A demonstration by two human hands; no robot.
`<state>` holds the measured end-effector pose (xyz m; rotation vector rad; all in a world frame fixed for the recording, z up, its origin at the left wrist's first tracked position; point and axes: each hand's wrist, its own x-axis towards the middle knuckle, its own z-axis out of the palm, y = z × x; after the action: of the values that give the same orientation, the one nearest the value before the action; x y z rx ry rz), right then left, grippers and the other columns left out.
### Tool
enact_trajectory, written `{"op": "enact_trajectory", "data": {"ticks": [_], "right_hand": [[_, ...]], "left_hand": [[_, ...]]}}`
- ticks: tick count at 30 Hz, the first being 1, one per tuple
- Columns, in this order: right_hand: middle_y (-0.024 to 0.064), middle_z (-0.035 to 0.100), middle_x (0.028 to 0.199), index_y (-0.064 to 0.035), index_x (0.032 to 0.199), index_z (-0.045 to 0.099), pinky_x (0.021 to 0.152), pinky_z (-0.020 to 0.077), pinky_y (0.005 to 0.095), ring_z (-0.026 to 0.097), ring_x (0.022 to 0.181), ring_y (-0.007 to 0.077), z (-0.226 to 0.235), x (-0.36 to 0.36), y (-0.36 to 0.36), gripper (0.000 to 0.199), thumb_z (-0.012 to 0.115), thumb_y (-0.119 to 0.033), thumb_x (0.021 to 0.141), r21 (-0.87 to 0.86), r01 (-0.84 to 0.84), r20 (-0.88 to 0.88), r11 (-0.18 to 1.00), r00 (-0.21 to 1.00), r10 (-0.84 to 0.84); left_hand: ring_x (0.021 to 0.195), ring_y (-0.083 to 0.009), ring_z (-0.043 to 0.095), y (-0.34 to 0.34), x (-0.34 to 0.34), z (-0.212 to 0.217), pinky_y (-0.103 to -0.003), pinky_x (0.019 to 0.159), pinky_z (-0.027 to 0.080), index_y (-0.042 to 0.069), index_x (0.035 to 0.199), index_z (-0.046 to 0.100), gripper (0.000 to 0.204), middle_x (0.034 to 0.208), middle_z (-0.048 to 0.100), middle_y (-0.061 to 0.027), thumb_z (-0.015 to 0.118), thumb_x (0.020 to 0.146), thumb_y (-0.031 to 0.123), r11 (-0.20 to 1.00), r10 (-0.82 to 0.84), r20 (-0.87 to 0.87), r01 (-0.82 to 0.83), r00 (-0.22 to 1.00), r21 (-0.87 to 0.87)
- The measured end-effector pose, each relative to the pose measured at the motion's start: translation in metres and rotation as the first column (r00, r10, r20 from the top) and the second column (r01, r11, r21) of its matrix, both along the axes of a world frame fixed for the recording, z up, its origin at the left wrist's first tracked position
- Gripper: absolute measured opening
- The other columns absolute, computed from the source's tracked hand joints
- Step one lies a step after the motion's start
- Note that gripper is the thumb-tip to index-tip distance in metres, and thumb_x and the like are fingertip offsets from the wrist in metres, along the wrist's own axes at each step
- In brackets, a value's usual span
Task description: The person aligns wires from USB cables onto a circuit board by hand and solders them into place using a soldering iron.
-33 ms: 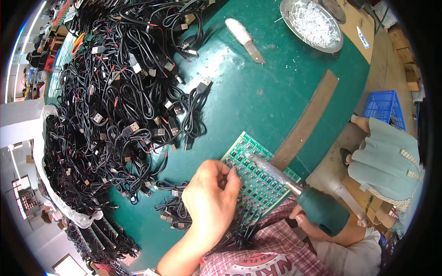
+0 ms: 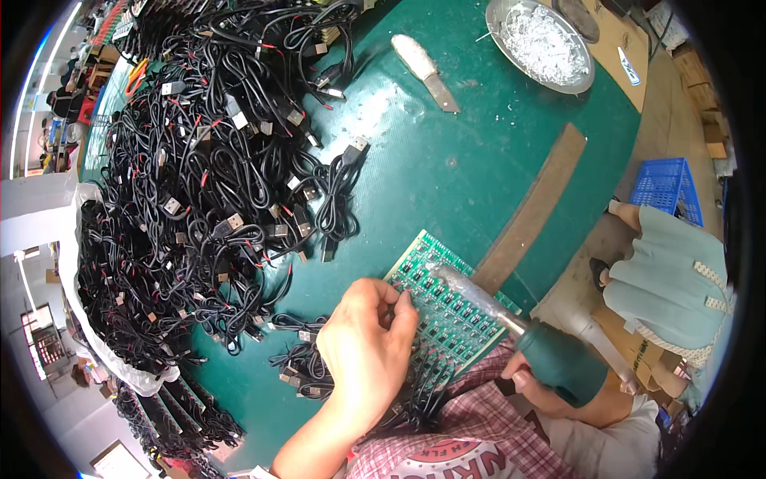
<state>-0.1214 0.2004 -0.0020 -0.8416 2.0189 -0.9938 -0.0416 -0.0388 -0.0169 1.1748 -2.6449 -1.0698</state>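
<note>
Left hand (image 2: pixel 367 339) pinches (contents unclear) beside the circuit board (image 2: pixel 451 323); half-hidden right hand (image 2: pixel 520 377) grips a soldering iron (image 2: pixel 562 363).

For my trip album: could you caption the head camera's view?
Left hand at a green circuit board, right hand holding a soldering iron over it, beside a heap of black cables.

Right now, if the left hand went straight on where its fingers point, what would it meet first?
The left hand would likely meet the green circuit board first; they overlap in view, though depth and contact are unclear.
</note>
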Motion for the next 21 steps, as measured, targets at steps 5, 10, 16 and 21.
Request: {"op": "enact_trajectory", "data": {"ticks": [5, 10, 16, 21], "right_hand": [[0.0152, 0.065, 0.114, -0.0098, 0.126, 0.048, 0.095, 0.0527, 0.0467, 0.066, 0.107, 0.0279, -0.017, 0.001, -0.01, 0.035, 0.059, 0.001, 0.094, -0.312, 0.243, 0.521, 0.918, 0.852, -0.048], [0.0181, 0.048, 0.138, -0.0107, 0.124, 0.051, 0.112, 0.0445, 0.0508, 0.057, 0.127, 0.0289, -0.029, 0.006, -0.021, 0.035, 0.064, -0.001, 0.093, -0.281, 0.442, 0.696, 0.852, 0.705, -0.137], [0.0169, 0.051, 0.136, -0.0085, 0.121, 0.051, 0.113, 0.0445, 0.0511, 0.056, 0.127, 0.0274, -0.025, 0.005, -0.02, 0.035, 0.07, -0.009, 0.092, -0.233, 0.538, 0.69, 0.81, 0.678, -0.251], [0.0155, 0.051, 0.134, -0.0086, 0.119, 0.051, 0.114, 0.0451, 0.0507, 0.057, 0.126, 0.026, -0.024, 0.008, -0.025, 0.033, 0.07, -0.01, 0.092, -0.217, 0.571, 0.721, 0.792, 0.64, -0.264]], "left_hand": [[0.057, -0.0154, 0.06, 0.0, 0.003, 0.001, -0.031, 0.058, 0.05, 0.002, 0.085, 0.063, 0.017, 0.067, 0.064, -0.0075, 0.078, 0.084, 0.007, 1.0, 0.001, 0.003, -0.001, 1.0, -0.006], [0.062, -0.0209, 0.067, 0.0, 0.008, -0.003, -0.033, 0.06, 0.053, 0.004, 0.086, 0.063, 0.017, 0.072, 0.067, -0.0092, 0.078, 0.086, 0.011, 0.993, -0.076, -0.03, 0.072, 0.997, -0.098], [0.073, -0.0297, 0.061, -0.003, 0.01, 0.007, -0.041, 0.06, 0.05, 0.006, 0.098, 0.065, 0.012, 0.093, 0.063, -0.0115, 0.071, 0.088, 0.007, 0.848, -0.388, 0.066, 0.384, 0.919, -0.366], [0.063, -0.0169, 0.056, -0.049, 0.03, 0.035, -0.027, 0.055, 0.044, 0.002, 0.113, 0.063, 0.019, 0.088, 0.068, -0.0086, 0.066, 0.098, 0.012, 0.932, 0.335, -0.203, -0.292, 0.92, 0.216]]}}
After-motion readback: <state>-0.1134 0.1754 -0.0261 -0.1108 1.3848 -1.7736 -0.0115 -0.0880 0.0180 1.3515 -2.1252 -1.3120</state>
